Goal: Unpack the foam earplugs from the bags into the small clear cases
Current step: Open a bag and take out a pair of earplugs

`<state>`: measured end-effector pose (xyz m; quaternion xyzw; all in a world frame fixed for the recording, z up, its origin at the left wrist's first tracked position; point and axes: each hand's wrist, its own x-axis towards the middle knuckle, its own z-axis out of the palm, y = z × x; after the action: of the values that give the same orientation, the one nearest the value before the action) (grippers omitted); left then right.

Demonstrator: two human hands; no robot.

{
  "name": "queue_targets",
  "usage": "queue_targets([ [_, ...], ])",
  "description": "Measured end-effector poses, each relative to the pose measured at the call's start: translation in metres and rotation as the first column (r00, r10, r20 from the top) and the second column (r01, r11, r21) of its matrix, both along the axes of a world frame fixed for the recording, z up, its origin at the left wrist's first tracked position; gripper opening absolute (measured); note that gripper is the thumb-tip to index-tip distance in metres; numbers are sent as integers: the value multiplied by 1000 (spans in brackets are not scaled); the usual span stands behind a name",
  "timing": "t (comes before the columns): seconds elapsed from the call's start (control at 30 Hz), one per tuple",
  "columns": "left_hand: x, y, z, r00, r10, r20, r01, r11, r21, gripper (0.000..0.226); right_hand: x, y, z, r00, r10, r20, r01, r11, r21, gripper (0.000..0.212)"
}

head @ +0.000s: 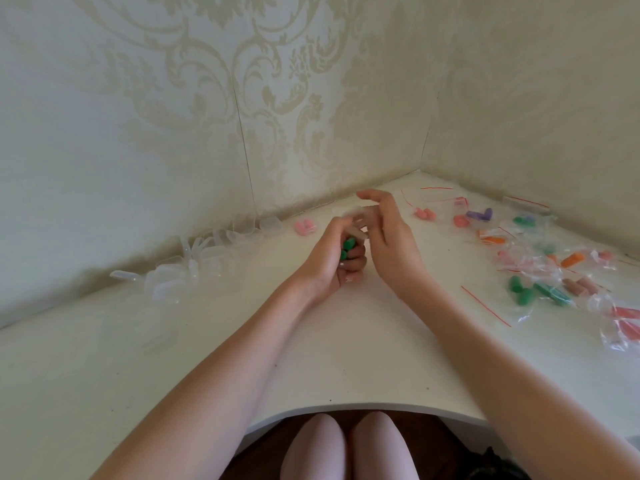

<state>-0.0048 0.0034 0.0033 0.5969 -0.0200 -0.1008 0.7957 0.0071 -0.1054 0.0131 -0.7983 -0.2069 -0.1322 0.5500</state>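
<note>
Green foam earplugs (pixel 347 247) sit gripped in your left hand (pixel 334 261); your right hand (pixel 384 230), fingers loose, touches a small clear case (pixel 356 221) above them. Bagged earplugs (pixel 554 271) lie right, empty clear cases (pixel 207 251) left along the white desk (pixel 346 341) edge.

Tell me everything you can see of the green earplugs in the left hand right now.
The green earplugs are two rounded, matte, foam-looking pieces, side by side, mostly hidden. The left hand grips them with curled fingers, above the white table. A small clear case sits just above them, blurred; the right hand hovers beside it, fingers relaxed.
</note>
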Motion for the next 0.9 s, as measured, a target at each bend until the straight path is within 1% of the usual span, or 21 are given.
queue_targets([
  [0.07,-2,-1,3,996,-83,18,81,993,91,5,9,-7,1,997,-24,-80,36,988,153,20],
  [0.1,-3,-3,4,994,-108,16,105,985,140,4,13,-10,2,990,-22,-136,51,976,210,15],
  [0.17,-1,-6,3,996,-85,9,80,961,266,13,18,-15,0,970,-39,-241,109,951,288,14],
  [0.2,1,-7,2,999,-45,27,34,944,329,20,19,-16,-1,958,-45,-284,143,932,334,15],
  [0.27,4,-6,0,995,12,95,-50,914,403,33,21,-16,0,940,-35,-340,184,891,416,16],
  [0.33,6,-3,0,990,51,132,-102,903,417,41,21,-16,0,937,-19,-350,173,895,412,15],
  [0.43,7,0,0,988,74,136,-121,915,385,42,17,-13,-2,946,32,-322,89,931,354,15],
  [0.5,10,4,-2,979,24,200,-119,873,473,39,16,-12,-2,945,36,-325,83,936,343,17],
  [0.57,12,9,-5,963,-36,267,-134,794,593,33,19,-13,-2,904,31,-425,146,915,377,16],
  [0.6,12,9,-6,961,-50,271,-134,775,618,31,20,-15,-2,864,61,-500,173,896,409,18],
  [0.63,13,9,-6,966,-40,254,-127,784,608,30,21,-15,-2,821,115,-559,179,878,444,25],
  [0.67,14,8,-5,976,-6,219,-122,818,563,29,22,-16,-3,788,159,-595,173,870,462,33],
  [0.7,14,7,-3,986,56,159,-126,870,476,30,22,-15,-2,774,170,-610,169,873,458,38],
  [0.73,15,6,-1,989,134,64,-148,924,353,32,22,-14,-2,784,143,-604,173,884,434,39],
  [0.77,16,8,1,979,197,-60,-182,964,196,35,22,-14,-2,819,77,-569,181,906,384,35],
  [0.8,18,11,3,959,220,-180,-220,975,18,37,20,-13,-2,872,-12,-489,183,935,303,29],
  [0.83,20,14,4,938,208,-276,-258,954,-156,39,18,-13,-2,927,-83,-366,171,961,215,23],
  [0.87,21,18,6,923,182,-339,-288,911,-295,41,16,-12,-3,968,-102,-230,137,980,141,17],
  [0.9,22,21,6,912,166,-374,-315,868,-383,42,14,-10,-5,989,-73,-128,84,993,79,11],
])
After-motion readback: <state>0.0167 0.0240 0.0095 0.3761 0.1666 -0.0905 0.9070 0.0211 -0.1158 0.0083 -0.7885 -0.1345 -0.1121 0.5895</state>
